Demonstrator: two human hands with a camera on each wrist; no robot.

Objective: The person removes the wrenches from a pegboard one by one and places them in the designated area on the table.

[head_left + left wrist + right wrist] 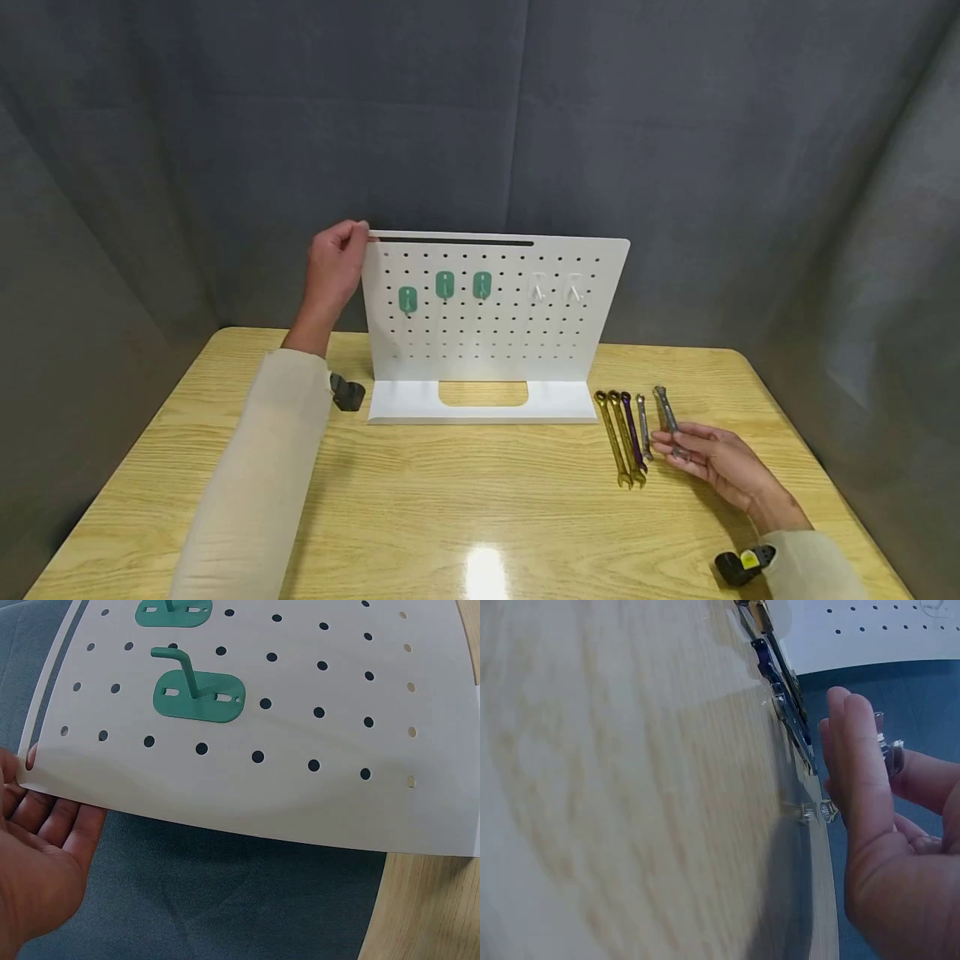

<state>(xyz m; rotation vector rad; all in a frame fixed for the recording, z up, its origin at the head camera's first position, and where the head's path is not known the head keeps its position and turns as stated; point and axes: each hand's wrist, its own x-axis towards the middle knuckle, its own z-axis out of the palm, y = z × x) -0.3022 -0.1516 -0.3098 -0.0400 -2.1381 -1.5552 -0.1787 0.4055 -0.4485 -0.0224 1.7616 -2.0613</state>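
A white pegboard (495,333) stands upright on its flat base, bearing three green hooks (445,284) and two clear hooks (574,289). My left hand (335,262) grips its upper left corner, with the thumb at the slot in the left wrist view and the fingers (56,821) behind the edge. To the right of the board, my right hand (720,462) pinches a silver wrench (664,407) between thumb and fingers. In the right wrist view the fingers hide most of that wrench (892,756). Beside it lie two gold wrenches (613,437), a purple wrench (633,429) and a smaller silver wrench (643,425).
Everything stands on a light wooden table (420,508) with rounded far corners. Grey curtains (375,117) close it in at the back and sides. A dark wrist camera (347,392) sits at the left cuff, another camera (744,565) at the right.
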